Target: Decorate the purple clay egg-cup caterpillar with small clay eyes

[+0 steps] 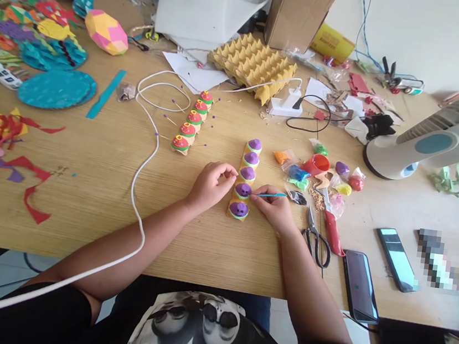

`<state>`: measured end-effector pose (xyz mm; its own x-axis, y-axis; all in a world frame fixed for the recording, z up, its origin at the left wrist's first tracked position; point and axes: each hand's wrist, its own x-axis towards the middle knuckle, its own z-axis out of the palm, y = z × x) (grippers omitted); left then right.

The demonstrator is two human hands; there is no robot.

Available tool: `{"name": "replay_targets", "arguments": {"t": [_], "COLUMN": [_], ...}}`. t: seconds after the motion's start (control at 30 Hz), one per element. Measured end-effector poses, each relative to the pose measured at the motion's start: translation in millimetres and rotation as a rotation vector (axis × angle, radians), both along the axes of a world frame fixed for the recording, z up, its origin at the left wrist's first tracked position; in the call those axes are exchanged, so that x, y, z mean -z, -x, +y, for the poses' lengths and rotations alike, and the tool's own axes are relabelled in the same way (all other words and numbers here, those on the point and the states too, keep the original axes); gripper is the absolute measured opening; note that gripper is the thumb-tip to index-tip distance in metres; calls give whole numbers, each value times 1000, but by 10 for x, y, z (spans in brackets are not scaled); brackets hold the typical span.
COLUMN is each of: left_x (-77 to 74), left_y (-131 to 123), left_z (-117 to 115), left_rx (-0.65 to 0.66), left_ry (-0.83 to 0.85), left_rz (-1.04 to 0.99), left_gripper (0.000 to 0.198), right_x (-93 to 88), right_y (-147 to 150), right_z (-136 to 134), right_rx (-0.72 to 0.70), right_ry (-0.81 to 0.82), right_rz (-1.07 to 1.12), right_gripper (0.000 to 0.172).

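In the middle of the table lies a strip of egg-carton cups (249, 166) topped with purple clay domes. The two nearest domes have small dark dots on them. My right hand (274, 206) is closed around a thin blue stick (271, 194), its fingertips at the second-nearest dome (243, 190). At the strip's left edge, my left hand (213, 187) has thumb and forefinger pinched together; whether they grip anything is hard to see. To the left stands a second strip (191, 124) with red and green clay tops and yellow rings, with purple-headed pins around it.
Clay packets (298, 173), a red cup (316, 164), scissors (316, 241) and a red-handled knife (333, 229) lie right of my right hand. A white cable (134, 182) crosses my left forearm. Phones (361, 286), a fan (421, 142) and an egg tray (253, 63) surround the work.
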<state>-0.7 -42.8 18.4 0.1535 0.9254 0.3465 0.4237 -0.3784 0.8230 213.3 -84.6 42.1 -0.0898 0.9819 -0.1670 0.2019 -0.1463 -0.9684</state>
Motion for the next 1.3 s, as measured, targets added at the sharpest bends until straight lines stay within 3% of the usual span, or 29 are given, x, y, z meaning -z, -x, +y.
{"name": "replay_targets", "arguments": {"t": [0.17, 0.43, 0.73, 0.9, 1.3], "left_x": [5, -45, -57, -75, -60], "left_y": [-3, -8, -11, 8, 11], "left_z": [-3, -28, -20, -5, -11], "left_rx": [1, 25, 73, 136, 164], "left_ry": [2, 34, 107, 200, 147], "left_rz": [0, -26, -106, -164, -80], "left_gripper": [7, 10, 15, 25, 27], "right_x": [-8, 22, 93, 19, 45], "right_y": [-28, -83, -203, -132, 0], "right_z": [8, 42, 59, 17, -62], "right_rx": [-51, -48, 19, -41, -88], "right_ry": [-62, -128, 12, -48, -262], "right_rz": [2, -67, 253, 166, -31], "right_gripper": [30, 45, 40, 41, 30]}}
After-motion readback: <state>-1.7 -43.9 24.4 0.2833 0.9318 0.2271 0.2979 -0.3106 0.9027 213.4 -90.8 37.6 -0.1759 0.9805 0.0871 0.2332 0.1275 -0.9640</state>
